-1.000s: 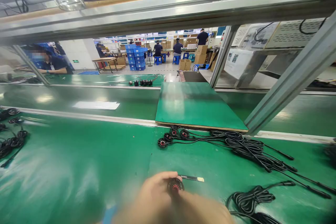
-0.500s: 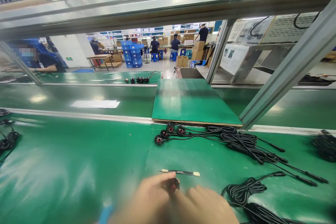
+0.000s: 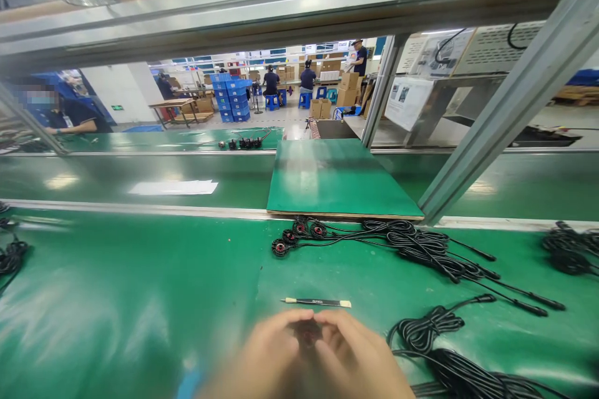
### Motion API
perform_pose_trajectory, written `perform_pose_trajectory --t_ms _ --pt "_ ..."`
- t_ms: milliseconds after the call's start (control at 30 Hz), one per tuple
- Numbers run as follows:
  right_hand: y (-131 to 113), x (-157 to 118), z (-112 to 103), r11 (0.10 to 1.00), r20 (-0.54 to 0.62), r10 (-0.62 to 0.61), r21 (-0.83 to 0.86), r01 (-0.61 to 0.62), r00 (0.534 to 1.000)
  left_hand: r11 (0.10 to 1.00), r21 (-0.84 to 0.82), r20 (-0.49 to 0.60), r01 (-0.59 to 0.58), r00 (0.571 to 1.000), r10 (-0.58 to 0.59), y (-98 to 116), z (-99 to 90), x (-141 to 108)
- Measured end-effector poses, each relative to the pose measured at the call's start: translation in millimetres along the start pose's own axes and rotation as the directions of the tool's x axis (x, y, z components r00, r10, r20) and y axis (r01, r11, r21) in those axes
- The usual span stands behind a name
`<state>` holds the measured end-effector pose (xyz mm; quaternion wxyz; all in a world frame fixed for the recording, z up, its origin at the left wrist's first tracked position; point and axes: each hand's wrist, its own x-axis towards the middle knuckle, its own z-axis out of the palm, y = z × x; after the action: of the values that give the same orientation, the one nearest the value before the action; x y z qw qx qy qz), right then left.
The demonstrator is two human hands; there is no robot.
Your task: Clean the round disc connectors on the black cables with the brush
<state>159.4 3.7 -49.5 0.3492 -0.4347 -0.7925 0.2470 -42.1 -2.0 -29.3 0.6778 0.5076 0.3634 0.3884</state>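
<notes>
Between my two hands, low in the middle, is a small black round part with red inside, partly hidden by the fingers. My left hand is closed on its left side, blurred. Fingers of my right hand are curled round its right side, tips nearly meeting those of the left. Just beyond the fingertips lies a thin black pen-like tool with pale ends. Farther off rest several black round parts with red centres, joined to bundled black cables.
More coiled black cables lie right of my hands, others at both table edges. A raised green board stands behind the cables, beside a slanted metal post. White paper lies back left. Co-workers sit and stand beyond.
My right hand's fingers have come up from a bent-over pose and now reach round the black part, covering more of it. The view has shifted slightly.
</notes>
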Motion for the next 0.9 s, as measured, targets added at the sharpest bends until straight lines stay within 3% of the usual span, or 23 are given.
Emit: perform_pose_trajectory --t_ms 167,267,567,733,900 --pt "-6 0 -4 0.985 0.051 0.123 -0.127 -0.116 0.991 0.996 0.085 -0.075 0.003 0.997 0.004 -11 -5.5 -2" --pt "-4 -2 -10 0.979 0.132 0.129 -0.172 -0.105 0.983 0.997 0.077 -0.092 0.021 0.996 -0.014 -13 -8.6 -2" --pt "-3 4 -22 0.988 0.274 0.137 0.026 -0.150 0.952 0.996 0.026 -0.145 0.087 0.986 -0.082 2 -1.8 1" --pt "-3 2 -19 0.993 0.170 0.112 -0.043 -0.107 0.979 0.999 0.014 -0.139 0.046 0.989 -0.044 2 -2.9 1" --pt "1 -2 -19 0.979 0.067 -0.117 -0.159 0.127 0.991 0.998 -0.053 -0.093 0.033 0.995 -0.038 0 -4.9 1"
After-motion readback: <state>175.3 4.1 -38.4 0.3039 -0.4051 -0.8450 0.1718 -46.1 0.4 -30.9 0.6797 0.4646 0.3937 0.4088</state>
